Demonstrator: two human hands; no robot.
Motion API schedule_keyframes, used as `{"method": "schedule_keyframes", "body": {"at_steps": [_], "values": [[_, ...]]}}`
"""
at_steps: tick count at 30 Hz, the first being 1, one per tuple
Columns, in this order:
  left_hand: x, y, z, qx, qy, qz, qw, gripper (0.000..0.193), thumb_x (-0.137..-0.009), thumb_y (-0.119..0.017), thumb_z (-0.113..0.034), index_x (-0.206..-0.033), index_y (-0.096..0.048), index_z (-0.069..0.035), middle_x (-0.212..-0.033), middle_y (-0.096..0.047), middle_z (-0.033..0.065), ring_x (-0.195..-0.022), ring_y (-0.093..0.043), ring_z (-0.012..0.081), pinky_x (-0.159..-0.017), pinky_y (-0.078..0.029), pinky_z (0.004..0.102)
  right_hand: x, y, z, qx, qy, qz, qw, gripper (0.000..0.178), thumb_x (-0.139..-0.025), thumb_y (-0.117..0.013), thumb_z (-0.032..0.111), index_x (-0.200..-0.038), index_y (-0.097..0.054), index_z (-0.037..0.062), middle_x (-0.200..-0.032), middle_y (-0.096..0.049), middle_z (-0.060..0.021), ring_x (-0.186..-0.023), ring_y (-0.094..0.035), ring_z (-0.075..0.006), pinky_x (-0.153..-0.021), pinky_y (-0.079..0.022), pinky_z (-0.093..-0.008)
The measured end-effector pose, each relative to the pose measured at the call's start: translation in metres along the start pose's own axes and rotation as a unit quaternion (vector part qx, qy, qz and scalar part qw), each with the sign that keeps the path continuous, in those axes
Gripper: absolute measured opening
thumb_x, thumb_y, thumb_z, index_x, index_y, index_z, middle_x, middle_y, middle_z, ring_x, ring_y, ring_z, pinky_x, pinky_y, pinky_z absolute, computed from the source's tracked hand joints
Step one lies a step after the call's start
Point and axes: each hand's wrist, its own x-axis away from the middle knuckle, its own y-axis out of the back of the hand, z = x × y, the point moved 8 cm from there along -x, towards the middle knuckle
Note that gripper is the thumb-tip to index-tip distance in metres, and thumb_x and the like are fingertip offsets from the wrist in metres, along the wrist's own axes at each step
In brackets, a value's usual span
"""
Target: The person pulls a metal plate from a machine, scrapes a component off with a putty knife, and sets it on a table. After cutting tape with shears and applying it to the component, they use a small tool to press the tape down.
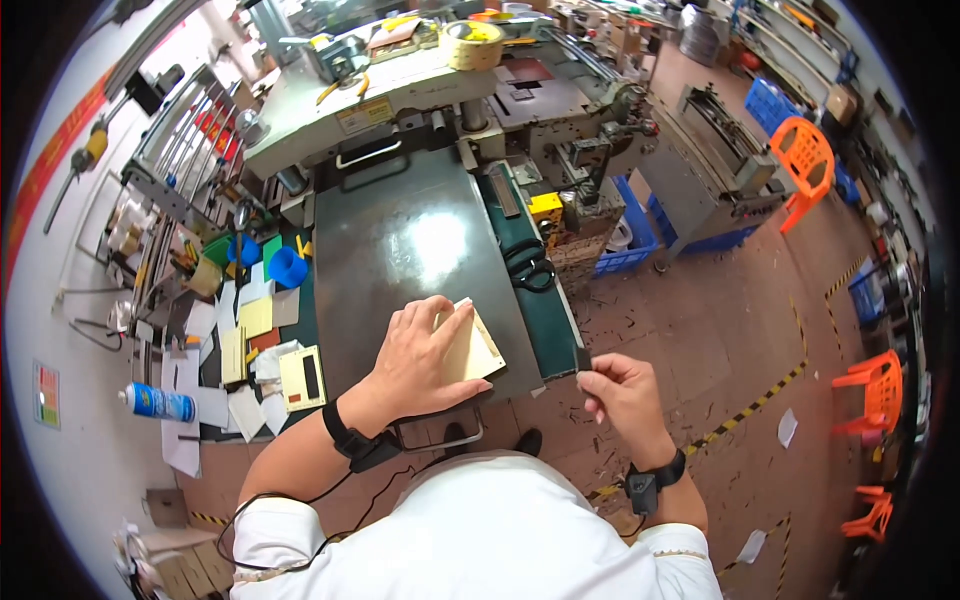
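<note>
My left hand (425, 352) rests with its fingers spread over a cream rectangular panel (473, 347). The panel lies near the front of a dark metal work plate (400, 235), and the hand covers its left part. The thumb reaches along the panel's near edge, while the index finger lies by its far corner. Off to the right, past the plate's corner, my right hand (620, 388) pinches a small dark flat piece (583, 358) between thumb and fingers. That piece stands upright beside the end of a green side strip (551, 335).
Black-handled scissors (530, 265) lie on the green strip. Left of the plate are a cream panel with a dark slot (301, 378), a blue cup (287, 267) and a spray can (157, 402). The machine's heavy crossbeam (350, 122) spans the plate's far end.
</note>
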Motion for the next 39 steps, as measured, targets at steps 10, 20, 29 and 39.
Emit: {"method": "schedule_keyframes", "body": {"at_steps": [10, 20, 29, 39], "values": [[0.013, -0.008, -0.012, -0.070, -0.112, -0.039, 0.990, 0.061, -0.082, -0.076, -0.048, -0.135, -0.063, -0.021, -0.138, -0.050, 0.0189, -0.115, -0.049, 0.0391, -0.092, -0.040, 0.0475, 0.036, -0.069, -0.041, -0.058, 0.027, -0.070, 0.995, 0.018, -0.095, -0.070, 0.009, -0.106, -0.069, -0.0041, -0.079, -0.069, -0.0034, -0.058, -0.063, -0.0064, -0.046, -0.049, -0.0195], [0.014, -0.001, -0.008, -0.028, -0.146, 0.036, 0.988, 0.062, -0.085, -0.074, -0.042, -0.140, -0.059, -0.020, -0.142, -0.048, 0.0229, -0.122, -0.048, 0.0433, -0.097, -0.041, 0.0504, 0.049, -0.104, -0.061, -0.101, 0.019, -0.217, 0.971, 0.016, -0.095, -0.070, 0.010, -0.104, -0.067, -0.0031, -0.077, -0.068, -0.0052, -0.055, -0.063, -0.0079, -0.043, -0.052, -0.0225], [0.021, -0.011, -0.010, -0.008, -0.162, 0.045, 0.986, 0.064, -0.088, -0.071, -0.038, -0.146, -0.052, -0.017, -0.145, -0.045, 0.0252, -0.131, -0.042, 0.0525, -0.109, -0.036, 0.0605, 0.045, -0.109, -0.062, -0.097, 0.009, -0.226, 0.969, 0.015, -0.095, -0.071, 0.011, -0.099, -0.066, -0.0027, -0.074, -0.068, -0.0064, -0.051, -0.062, -0.0085, -0.042, -0.051, -0.0228], [0.025, -0.012, -0.017, -0.035, -0.155, 0.075, 0.984, 0.064, -0.089, -0.070, -0.034, -0.147, -0.051, -0.016, -0.150, -0.044, 0.0219, -0.132, -0.042, 0.0553, -0.109, -0.038, 0.0620, 0.039, -0.106, -0.065, -0.093, -0.008, -0.210, 0.973, 0.017, -0.096, -0.070, 0.015, -0.099, -0.067, -0.0018, -0.073, -0.069, -0.0066, -0.052, -0.062, -0.0073, -0.042, -0.051, -0.0223]]}}
